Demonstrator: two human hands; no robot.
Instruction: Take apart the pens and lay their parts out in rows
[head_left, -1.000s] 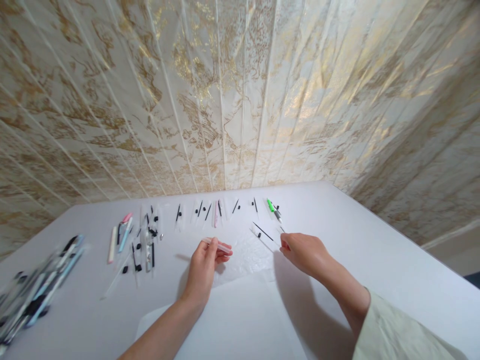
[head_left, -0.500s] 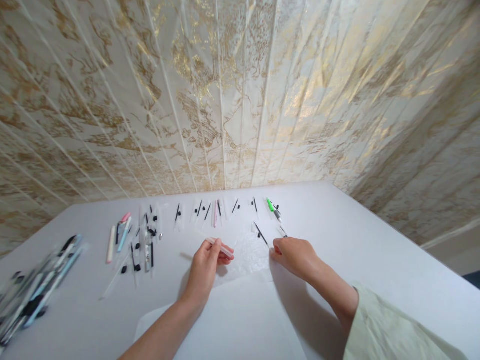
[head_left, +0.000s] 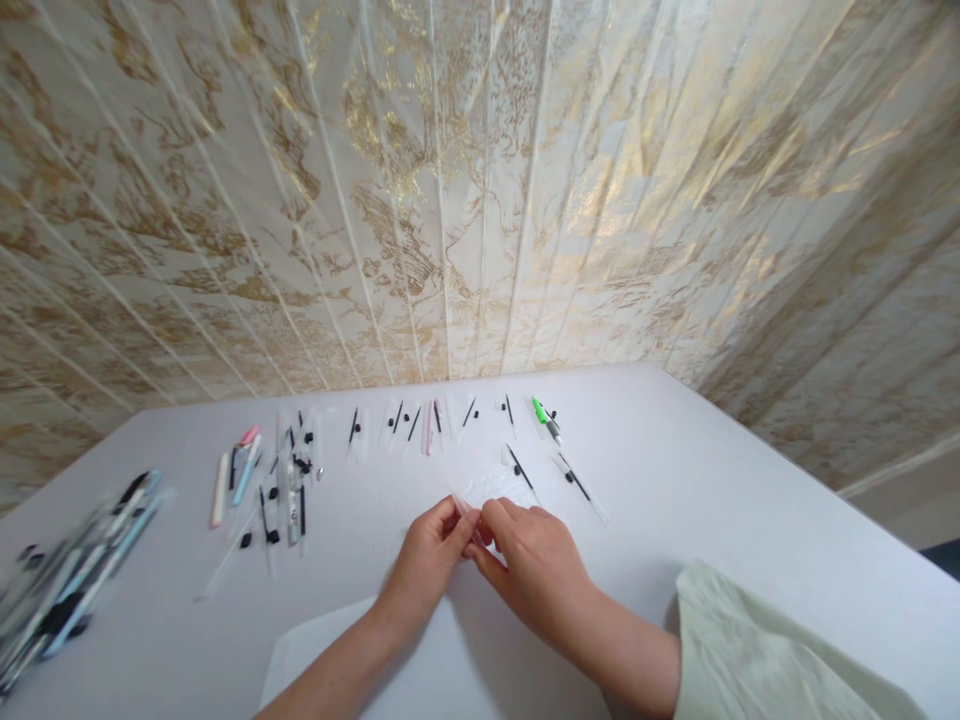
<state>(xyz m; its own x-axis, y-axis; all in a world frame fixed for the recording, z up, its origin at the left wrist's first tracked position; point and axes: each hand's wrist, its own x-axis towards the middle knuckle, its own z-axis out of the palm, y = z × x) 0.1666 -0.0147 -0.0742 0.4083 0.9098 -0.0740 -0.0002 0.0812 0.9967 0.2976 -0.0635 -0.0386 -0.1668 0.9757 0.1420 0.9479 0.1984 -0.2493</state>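
Note:
My left hand (head_left: 429, 552) and my right hand (head_left: 534, 562) meet over the middle of the white table (head_left: 712, 500). Both pinch the same small pale pink pen barrel (head_left: 463, 505) between their fingertips. Under them lies a crinkled clear plastic bag (head_left: 495, 490). Just beyond, thin black refills in clear sleeves (head_left: 521, 468) lie on the table, another refill sleeve (head_left: 579, 486) to the right.
A row of small bagged pen parts (head_left: 409, 420) runs along the back edge, with a green pen (head_left: 546, 418) at its right end. Loose pens and parts (head_left: 259, 480) lie at the left. A blurred pile of pens (head_left: 67, 580) fills the far left. A white sheet (head_left: 465, 680) lies near me.
My right hand has left the refill sleeve at the right and moved left to join my left hand on the pink barrel. My left hand shifted slightly right.

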